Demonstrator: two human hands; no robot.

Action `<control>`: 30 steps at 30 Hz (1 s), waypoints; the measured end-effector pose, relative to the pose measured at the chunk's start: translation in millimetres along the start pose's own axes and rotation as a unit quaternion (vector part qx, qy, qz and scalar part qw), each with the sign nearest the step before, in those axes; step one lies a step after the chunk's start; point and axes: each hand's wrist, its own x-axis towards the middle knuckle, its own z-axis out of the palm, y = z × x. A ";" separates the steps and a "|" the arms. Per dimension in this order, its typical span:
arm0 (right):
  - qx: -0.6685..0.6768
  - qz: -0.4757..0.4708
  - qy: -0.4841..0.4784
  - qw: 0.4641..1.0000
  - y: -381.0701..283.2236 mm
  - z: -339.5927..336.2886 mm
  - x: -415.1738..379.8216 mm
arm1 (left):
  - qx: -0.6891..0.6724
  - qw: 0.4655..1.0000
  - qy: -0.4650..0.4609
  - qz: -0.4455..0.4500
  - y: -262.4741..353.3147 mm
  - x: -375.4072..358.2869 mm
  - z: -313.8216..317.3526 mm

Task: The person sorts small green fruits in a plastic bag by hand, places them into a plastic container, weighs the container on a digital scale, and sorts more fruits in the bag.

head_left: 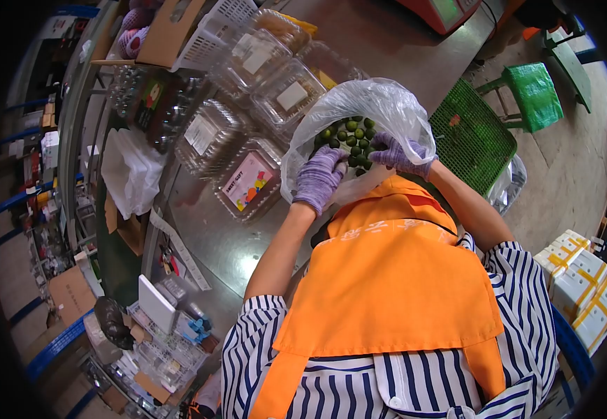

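Observation:
A translucent plastic bag [387,98] lies wide open on the metal table, with many small round green citrus fruits [356,133] inside. Both hands wear purple knitted gloves. My left hand [319,177] reaches over the near left rim, its fingers curled in beside the fruits; whatever they pinch is hidden. At the right side of the bag, my right hand [402,153] is also curled, with bag film around it and its fingertips close to the fruits. I cannot make out what is between its fingers.
Clear clamshell boxes [247,183] are stacked left of the bag on the table [209,230]. A green mesh basket [474,133] sits to the right, near a green-covered stool [534,96]. A red scale [437,12] stands at the far edge. White foam boxes [576,269] lie at right.

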 end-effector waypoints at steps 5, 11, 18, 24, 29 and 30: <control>0.151 0.066 -0.002 0.986 -19.8 -4.3 -20.1 | 0.144 0.985 -0.065 -0.075 5.0 9.1 26.0; 0.110 -0.300 0.037 0.947 13.2 -17.2 -17.7 | -0.202 0.976 -0.027 -0.079 -20.2 9.7 27.6; 0.269 -0.131 0.028 0.954 -5.7 -10.2 -12.1 | -0.489 0.861 -0.019 -0.140 0.3 3.9 -2.4; 0.085 -0.381 0.005 0.921 15.1 -5.7 -1.3 | -0.606 0.766 -0.058 -0.206 16.8 0.5 -25.0; 0.408 -0.155 -0.125 0.891 -8.9 1.3 -5.2 | -0.480 0.871 0.009 -0.107 25.5 8.0 -18.0; 0.447 -0.103 -0.148 0.876 -6.0 3.8 -3.8 | -0.473 0.876 0.022 -0.097 30.8 9.4 -23.3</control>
